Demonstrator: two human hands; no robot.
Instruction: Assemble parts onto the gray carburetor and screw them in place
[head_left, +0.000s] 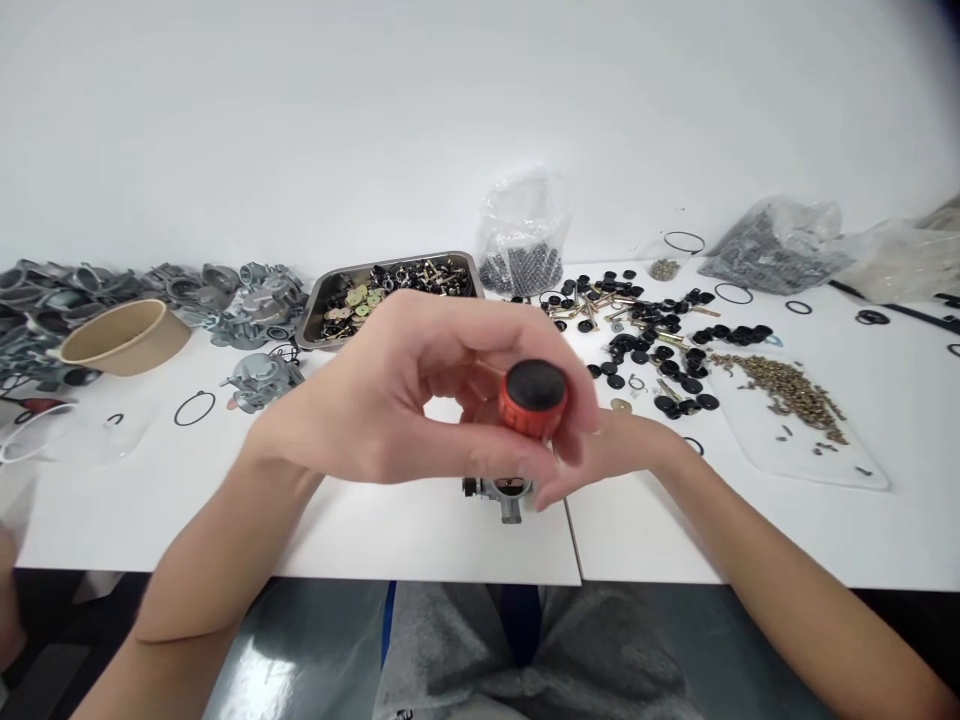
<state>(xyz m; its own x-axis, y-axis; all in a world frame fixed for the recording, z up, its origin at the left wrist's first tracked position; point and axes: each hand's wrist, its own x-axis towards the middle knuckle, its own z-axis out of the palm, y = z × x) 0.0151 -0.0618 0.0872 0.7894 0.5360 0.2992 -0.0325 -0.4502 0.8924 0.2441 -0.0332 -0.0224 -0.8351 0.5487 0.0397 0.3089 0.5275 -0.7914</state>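
Observation:
In the middle of the head view, my left hand (420, 390) is closed around a screwdriver with a red handle (534, 396) and a black end cap. I see the handle nearly end-on; its shaft is hidden. Beneath it a grey metal carburetor (511, 505) rests on the white table, mostly covered by my hands. My right hand (604, 450) is behind and below the left, its thumb beside the carburetor. It appears to grip the carburetor, though most of its fingers are hidden.
On the left lie piled grey carburetor bodies (90, 285), a tan bowl (124, 345) and another carburetor (262, 380). A metal tray (307, 325) of small parts stands behind. Black caps (686, 375), brass screws (787, 390) and plastic bags (780, 245) spread over the right.

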